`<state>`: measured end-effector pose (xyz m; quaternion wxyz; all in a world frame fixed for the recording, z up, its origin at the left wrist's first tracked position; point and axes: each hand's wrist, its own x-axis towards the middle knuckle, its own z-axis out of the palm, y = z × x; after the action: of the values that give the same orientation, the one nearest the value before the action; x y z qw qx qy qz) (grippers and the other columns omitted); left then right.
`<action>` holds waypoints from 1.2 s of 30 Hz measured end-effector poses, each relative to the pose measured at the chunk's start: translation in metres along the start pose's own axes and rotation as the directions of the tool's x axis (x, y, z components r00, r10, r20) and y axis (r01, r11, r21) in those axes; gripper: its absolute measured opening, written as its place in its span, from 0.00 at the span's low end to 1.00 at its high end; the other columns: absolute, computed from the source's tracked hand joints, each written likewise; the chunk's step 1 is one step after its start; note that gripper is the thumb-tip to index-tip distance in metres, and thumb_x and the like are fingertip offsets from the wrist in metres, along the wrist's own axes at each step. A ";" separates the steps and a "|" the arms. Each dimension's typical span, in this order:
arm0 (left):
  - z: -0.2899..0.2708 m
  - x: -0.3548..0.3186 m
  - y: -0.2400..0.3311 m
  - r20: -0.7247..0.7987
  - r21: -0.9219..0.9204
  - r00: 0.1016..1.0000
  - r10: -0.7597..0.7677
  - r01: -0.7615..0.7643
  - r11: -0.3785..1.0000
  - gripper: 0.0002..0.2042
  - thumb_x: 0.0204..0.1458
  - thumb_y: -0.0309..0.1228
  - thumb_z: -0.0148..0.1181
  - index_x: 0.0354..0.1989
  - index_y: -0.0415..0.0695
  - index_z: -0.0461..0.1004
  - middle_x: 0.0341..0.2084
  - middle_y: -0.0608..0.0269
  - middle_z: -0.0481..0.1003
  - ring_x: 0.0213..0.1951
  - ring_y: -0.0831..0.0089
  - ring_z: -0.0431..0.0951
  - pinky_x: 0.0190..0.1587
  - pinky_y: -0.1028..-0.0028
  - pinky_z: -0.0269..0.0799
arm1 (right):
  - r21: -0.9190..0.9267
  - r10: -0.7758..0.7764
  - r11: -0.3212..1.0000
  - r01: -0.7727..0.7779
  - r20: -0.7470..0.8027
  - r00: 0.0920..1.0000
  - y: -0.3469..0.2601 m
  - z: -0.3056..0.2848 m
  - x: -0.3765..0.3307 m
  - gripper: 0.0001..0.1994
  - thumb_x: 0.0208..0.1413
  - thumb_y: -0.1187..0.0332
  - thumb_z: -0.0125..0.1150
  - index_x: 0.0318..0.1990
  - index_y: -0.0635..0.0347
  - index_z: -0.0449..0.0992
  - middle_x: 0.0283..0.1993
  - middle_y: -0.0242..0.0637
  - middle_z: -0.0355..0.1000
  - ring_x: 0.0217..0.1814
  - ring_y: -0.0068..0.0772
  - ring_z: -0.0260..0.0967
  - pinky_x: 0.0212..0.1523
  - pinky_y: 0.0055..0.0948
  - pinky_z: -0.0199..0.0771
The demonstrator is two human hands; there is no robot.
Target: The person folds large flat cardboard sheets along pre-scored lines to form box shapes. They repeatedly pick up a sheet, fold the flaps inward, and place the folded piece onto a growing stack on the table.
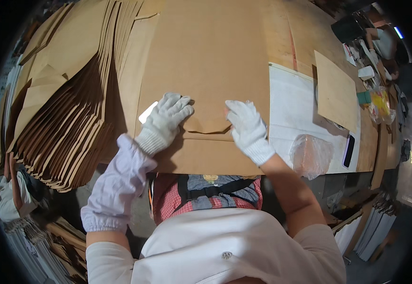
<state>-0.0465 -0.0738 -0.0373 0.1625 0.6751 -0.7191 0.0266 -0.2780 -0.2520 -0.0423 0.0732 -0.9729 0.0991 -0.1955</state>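
A long sheet-like piece of brown kraft paper point(210, 61) lies flat before me, its near end folded, with a raised, wavy edge spanning the gap between my hands. My left hand point(167, 118), in a white knitted glove, bends its fingers over the left side of that fold; the thumb is hidden. On the other side, my right hand point(247, 124), gloved the same way, has its fingers curled in at the paper's raised edge. Both hands press close to the paper. Whether it is a single sheet or a flattened bag I cannot tell.
A fanned stack of brown paper pieces point(69, 118) fills the left side. To the right are a clear plastic bag point(311, 156) with something orange-brown inside, a dark phone point(349, 150) and a tan board point(334, 90). Other people work at the far right and far left.
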 end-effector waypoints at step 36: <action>-0.021 -0.077 -0.022 0.010 -0.435 0.580 -0.815 0.736 0.519 0.14 0.46 0.20 0.66 0.43 0.38 0.82 0.68 0.58 0.67 0.65 0.56 0.67 0.67 0.69 0.63 | -0.138 -0.254 0.911 0.389 0.557 0.791 -0.109 0.025 0.184 0.06 0.55 0.65 0.56 0.30 0.51 0.79 0.33 0.35 0.78 0.41 0.38 0.77 0.47 0.37 0.74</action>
<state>-0.0182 0.0033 -0.0422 0.3584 0.8713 -0.3097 -0.1279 -0.0835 -0.1844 0.0216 -0.0578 -0.9924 -0.0698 0.0829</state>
